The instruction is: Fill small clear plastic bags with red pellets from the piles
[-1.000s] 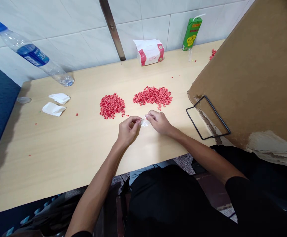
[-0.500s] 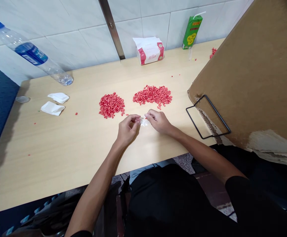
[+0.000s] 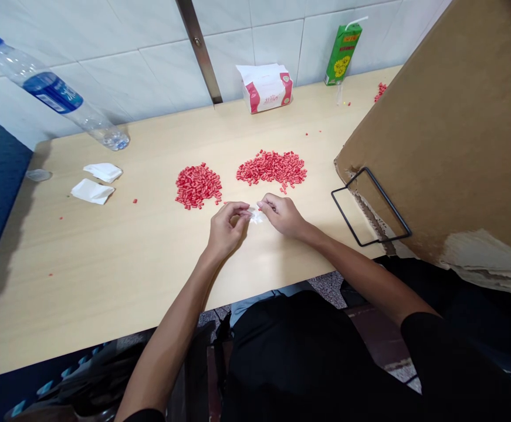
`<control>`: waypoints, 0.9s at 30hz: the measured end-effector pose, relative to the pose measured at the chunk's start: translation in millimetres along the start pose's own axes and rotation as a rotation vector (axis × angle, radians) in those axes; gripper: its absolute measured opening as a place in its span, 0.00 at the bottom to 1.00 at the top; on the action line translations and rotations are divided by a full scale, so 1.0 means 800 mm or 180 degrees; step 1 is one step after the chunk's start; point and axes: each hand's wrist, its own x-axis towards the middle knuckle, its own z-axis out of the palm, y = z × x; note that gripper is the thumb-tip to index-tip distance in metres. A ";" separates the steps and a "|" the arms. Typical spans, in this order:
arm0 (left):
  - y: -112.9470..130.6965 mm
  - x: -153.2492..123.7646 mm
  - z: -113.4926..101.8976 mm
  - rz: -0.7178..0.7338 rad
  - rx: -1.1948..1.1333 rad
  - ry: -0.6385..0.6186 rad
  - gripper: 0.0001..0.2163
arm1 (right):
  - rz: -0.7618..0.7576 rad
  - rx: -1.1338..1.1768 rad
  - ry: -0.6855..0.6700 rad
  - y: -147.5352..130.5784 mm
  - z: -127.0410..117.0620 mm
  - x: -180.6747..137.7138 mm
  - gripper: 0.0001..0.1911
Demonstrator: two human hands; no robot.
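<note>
My left hand [image 3: 229, 230] rests at the table's middle, thumb and fingers drawn together in a pinch. Whatever lies between its fingertips is too small to make out. Facing it, my right hand [image 3: 284, 217] pinches a small red piece, of which only a speck shows at the fingertips. Small white bits [image 3: 256, 215] lie on the table between the two hands. Just beyond the hands are two heaps of short red cylindrical pieces: a rounded left heap [image 3: 198, 186] and a wider right heap [image 3: 271, 168].
A cardboard panel [image 3: 440, 129] with a black wire frame [image 3: 372, 206] stands at right. Along the wall are a tissue pack [image 3: 268, 91], a green drink carton [image 3: 343, 55] and a leaning plastic bottle [image 3: 57, 94]. Folded tissues [image 3: 92, 191] lie at left on the table [image 3: 105, 281].
Both hands stay in nearly the same place and pose. The view has shifted very slightly; the heaps look unchanged.
</note>
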 end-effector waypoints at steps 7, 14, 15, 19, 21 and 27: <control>0.002 0.001 -0.001 0.0132 0.0100 0.0061 0.09 | -0.0008 -0.0029 -0.0007 0.000 -0.001 0.001 0.15; 0.001 0.001 0.001 0.0071 -0.0008 0.0083 0.10 | -0.0010 -0.0024 -0.0014 0.000 -0.001 0.000 0.15; 0.001 0.001 0.000 0.0070 0.0016 0.0079 0.10 | -0.0014 -0.0019 -0.0010 0.001 -0.001 0.000 0.15; 0.009 0.001 -0.003 0.0196 0.0494 0.0092 0.08 | -0.0018 0.0029 0.0058 0.001 0.000 0.000 0.15; 0.013 0.002 -0.004 0.0397 0.1026 0.0136 0.09 | -0.0004 0.0031 0.0111 0.002 0.001 0.000 0.15; 0.015 0.001 -0.006 0.0742 0.2048 -0.0111 0.12 | 0.0019 -0.0005 0.0199 0.005 0.003 0.000 0.16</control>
